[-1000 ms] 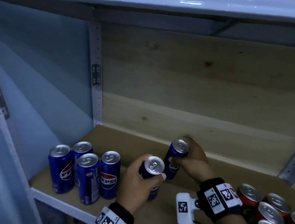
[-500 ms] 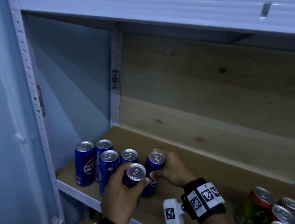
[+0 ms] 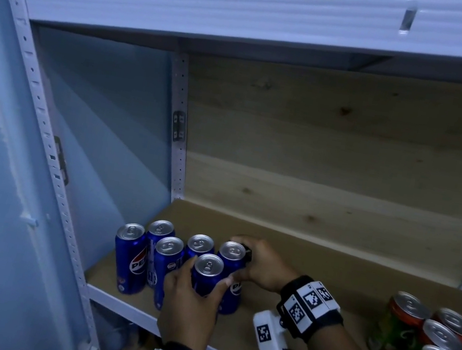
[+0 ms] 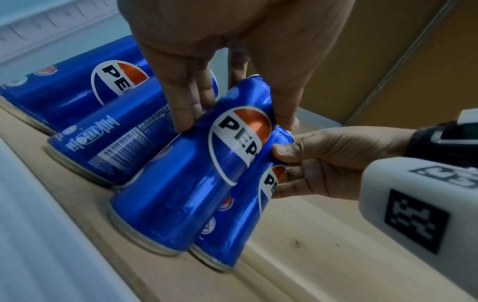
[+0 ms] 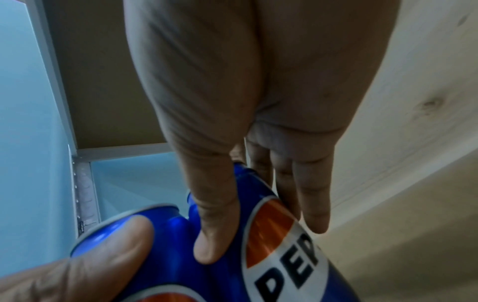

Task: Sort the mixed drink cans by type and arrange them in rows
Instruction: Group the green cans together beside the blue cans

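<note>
Gripping one glossy blue can [image 3: 206, 275] in the left hand [image 3: 190, 306] at the front edge of the wooden shelf [image 3: 315, 270], fingers curling round its smooth cylinder; clasping a second blue can [image 3: 231, 260] just behind in the right hand [image 3: 261, 265]. Standing alongside near the shelf's left edge, four matching cans [image 3: 148, 252]; crowding the right edge, red-and-green cans [image 3: 425, 342] with silvery round lids.

We see a light wooden shelf board [image 3: 315, 270] set in a pale grey metal frame, with a wooden back panel behind it. At its left front stand six tall blue Pepsi cans [image 3: 129, 255], upright and packed close in two short rows. At the right edge stands a tight cluster of red-and-green cans with silver tops [image 3: 422, 341], well apart from the blue ones.
</note>
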